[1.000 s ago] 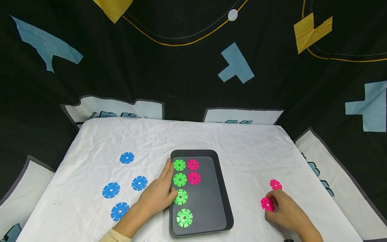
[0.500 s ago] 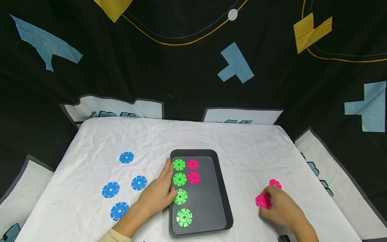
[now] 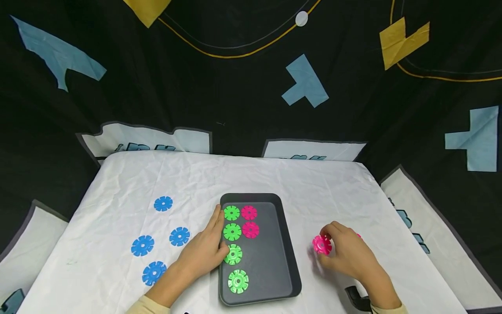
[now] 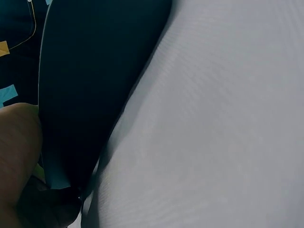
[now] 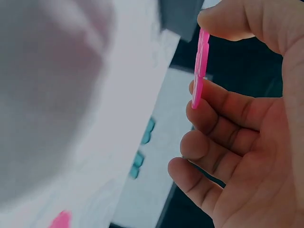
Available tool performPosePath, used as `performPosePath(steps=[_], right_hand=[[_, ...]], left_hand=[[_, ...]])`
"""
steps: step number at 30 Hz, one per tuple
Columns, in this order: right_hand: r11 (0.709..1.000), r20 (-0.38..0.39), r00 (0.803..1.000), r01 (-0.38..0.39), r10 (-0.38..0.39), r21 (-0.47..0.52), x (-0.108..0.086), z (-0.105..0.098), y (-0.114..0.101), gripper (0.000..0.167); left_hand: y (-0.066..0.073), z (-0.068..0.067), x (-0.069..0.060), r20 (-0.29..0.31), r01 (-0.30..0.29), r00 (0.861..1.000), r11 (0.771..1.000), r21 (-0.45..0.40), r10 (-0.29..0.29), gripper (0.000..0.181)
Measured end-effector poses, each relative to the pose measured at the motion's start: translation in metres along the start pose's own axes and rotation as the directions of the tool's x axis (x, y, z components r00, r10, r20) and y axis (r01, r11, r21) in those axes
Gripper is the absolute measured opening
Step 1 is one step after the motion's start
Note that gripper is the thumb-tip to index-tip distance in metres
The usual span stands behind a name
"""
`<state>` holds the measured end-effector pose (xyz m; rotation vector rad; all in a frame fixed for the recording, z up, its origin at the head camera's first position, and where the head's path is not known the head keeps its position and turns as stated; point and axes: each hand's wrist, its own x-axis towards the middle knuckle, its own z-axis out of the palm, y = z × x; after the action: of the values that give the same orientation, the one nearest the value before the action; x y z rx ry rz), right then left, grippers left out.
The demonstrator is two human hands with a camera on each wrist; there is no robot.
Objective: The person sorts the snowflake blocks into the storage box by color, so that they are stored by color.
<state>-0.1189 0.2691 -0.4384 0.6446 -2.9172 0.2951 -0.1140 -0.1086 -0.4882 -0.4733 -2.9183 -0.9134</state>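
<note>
Pink disc (image 3: 322, 245): in the right hand (image 3: 349, 253), above the cloth to the right of the tray, apparently clear of the surface, with a shadow below. Grip: thumb on one edge, fingertips at the opposite edge, clamped on the disc. The right wrist view shows it edge-on between them; the remaining fingers are loosely bent. An edge hold probably suits so thin a piece, leaving its face uncovered.

Black object (image 3: 357, 299) beside the right wrist; identity unclear.

Left hand (image 3: 205, 250): fingers extended along the tray's left side, thumb at the rim near a green disc. Not curled round anything that I can make out; presumably there to stop the tray sliding. Left wrist view is too dark to judge pressure.

Dark tray (image 3: 270, 257): flat on the white cloth (image 3: 298, 183). Four green discs (image 3: 238, 281) form a column down its left side; two pink discs in the tray (image 3: 250, 230) sit beside the upper two green ones. Placement looks deliberate, columns by colour.

Left of the tray: four blue discs (image 3: 142, 246), loosely scattered. Behind the right hand: another pink disc (image 3: 358, 235), mostly hidden.

Farthest: black backdrop (image 3: 235, 100) with pale-blue patches (image 3: 307, 81).
</note>
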Motion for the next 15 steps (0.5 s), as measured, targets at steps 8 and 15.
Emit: performPosePath(steps=[8,15], right_hand=[[0.99,-0.049,0.989,0.14,-0.14,-0.007,0.025,-0.007,-0.026,0.038],[0.977,-0.001,0.977,0.213,-0.213,-0.021,0.047,-0.006,-0.053,0.037]], left_hand=[[0.0,0.001,-0.001,0.007,0.008,1.0,1.0,-0.018,-0.008,0.082],[0.0,0.001,-0.001,0.014,0.015,1.0,1.0,-0.022,-0.015,0.082]])
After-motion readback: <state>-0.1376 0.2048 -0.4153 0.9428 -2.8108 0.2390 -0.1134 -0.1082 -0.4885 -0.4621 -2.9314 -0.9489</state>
